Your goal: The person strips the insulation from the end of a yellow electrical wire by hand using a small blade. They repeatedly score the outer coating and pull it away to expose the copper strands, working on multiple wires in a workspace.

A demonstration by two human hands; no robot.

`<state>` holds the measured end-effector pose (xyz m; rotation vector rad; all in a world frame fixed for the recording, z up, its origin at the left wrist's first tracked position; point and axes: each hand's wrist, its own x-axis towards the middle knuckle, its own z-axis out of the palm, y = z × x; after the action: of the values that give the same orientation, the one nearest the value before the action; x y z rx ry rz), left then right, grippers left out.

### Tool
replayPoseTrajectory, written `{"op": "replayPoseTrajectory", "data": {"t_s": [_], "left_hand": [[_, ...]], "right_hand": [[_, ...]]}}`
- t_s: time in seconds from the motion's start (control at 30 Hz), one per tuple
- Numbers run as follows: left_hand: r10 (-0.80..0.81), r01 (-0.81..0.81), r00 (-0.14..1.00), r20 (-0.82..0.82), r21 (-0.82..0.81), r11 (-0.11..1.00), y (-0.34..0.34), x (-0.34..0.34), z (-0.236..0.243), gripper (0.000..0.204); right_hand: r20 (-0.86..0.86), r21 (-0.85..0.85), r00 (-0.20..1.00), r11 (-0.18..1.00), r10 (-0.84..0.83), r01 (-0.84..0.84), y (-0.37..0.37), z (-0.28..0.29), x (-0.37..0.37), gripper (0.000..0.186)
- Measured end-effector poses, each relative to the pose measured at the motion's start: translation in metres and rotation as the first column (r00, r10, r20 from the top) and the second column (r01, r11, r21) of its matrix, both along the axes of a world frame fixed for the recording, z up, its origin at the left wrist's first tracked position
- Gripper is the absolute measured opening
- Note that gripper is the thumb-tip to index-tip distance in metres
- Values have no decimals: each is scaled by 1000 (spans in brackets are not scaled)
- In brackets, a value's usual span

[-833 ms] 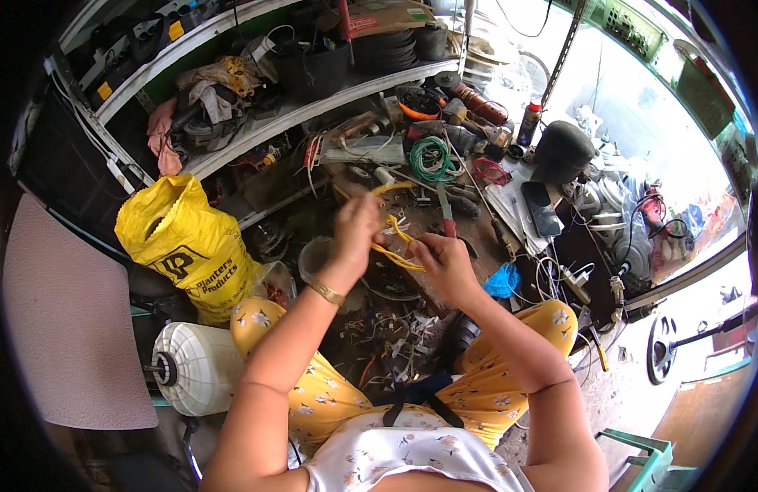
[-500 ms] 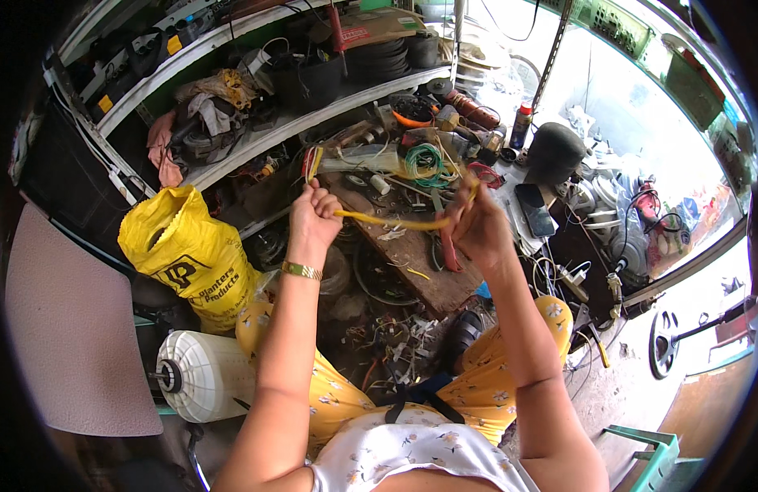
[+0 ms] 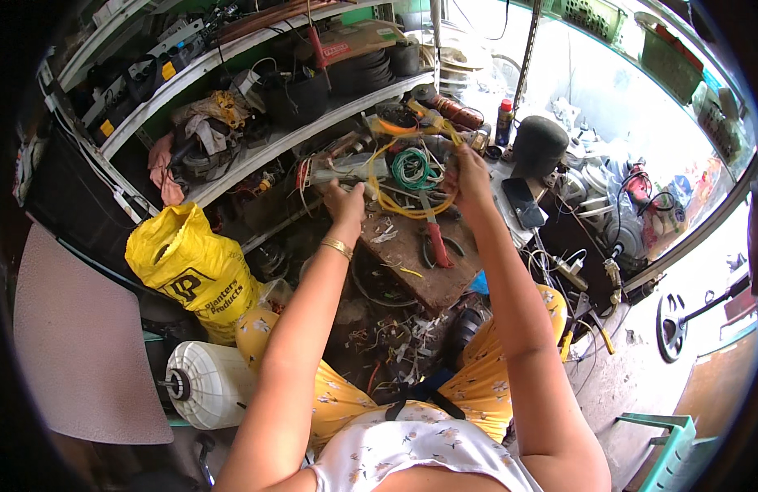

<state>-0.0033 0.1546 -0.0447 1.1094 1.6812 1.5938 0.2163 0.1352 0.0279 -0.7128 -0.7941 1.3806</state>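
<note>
Yellow flexible tubing or wire [image 3: 400,212] hangs in a loose, blurred loop over the cluttered wooden board. Its upper right end is pinched in my right hand [image 3: 471,179]. My left hand [image 3: 344,205], with a gold-coloured band at the wrist, is beside the loop's left side with its fingers curled; what they hold, if anything, is hidden. Inside the loop I see a coil of green wire [image 3: 413,168] lying on the board. Below my right hand lie red-handled pliers or cutters [image 3: 439,248]. A short yellow scrap [image 3: 411,271] rests near the board's front edge.
A yellow sack [image 3: 194,271] and a white plastic drum [image 3: 208,384] stand on the left. Laden shelves [image 3: 256,141] run behind. On the right are a phone [image 3: 523,202], a dark rounded block [image 3: 539,148] and tangled cords. Wire scraps [image 3: 405,336] litter the floor between my legs.
Both hands have moved farther from me. The yellow length, which stretched almost straight between them, now forms a wide loop from my right hand.
</note>
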Motion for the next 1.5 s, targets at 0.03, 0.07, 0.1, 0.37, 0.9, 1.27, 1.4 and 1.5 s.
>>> {"op": "replayPoseTrajectory", "data": {"t_s": [0.03,0.07,0.1,0.37,0.9,1.27,1.4,1.5], "left_hand": [[166,-93,817,-552,157,983,-9,12,4,46],[147,118,766,-626,362,924,-16,21,8,47],[-20,347,751,-660,368,863,-22,31,20,40],[-437,566,773,-461,189,802,-43,89,39,21],[-20,59,984,-180,216,974,62,80,44,19],[-151,161,982,112,-89,983,177,22,-21,35],[249,-160,565,-786,192,968,175,-10,-15,49],[360,428,438,-824,543,723,100,87,60,49]], "right_hand": [[-2,-48,998,997,64,-64,4,2,-5,27],[-7,-96,992,987,130,-130,8,5,-9,27],[-2,-98,989,985,145,-144,10,8,-11,27],[448,86,894,996,-9,-33,30,9,-5,29],[588,197,804,980,-84,-42,17,-8,-1,25],[41,98,978,975,-206,201,6,35,128,21],[400,37,912,992,94,-119,2,36,88,23],[638,10,764,991,98,-135,-10,29,91,25]]}}
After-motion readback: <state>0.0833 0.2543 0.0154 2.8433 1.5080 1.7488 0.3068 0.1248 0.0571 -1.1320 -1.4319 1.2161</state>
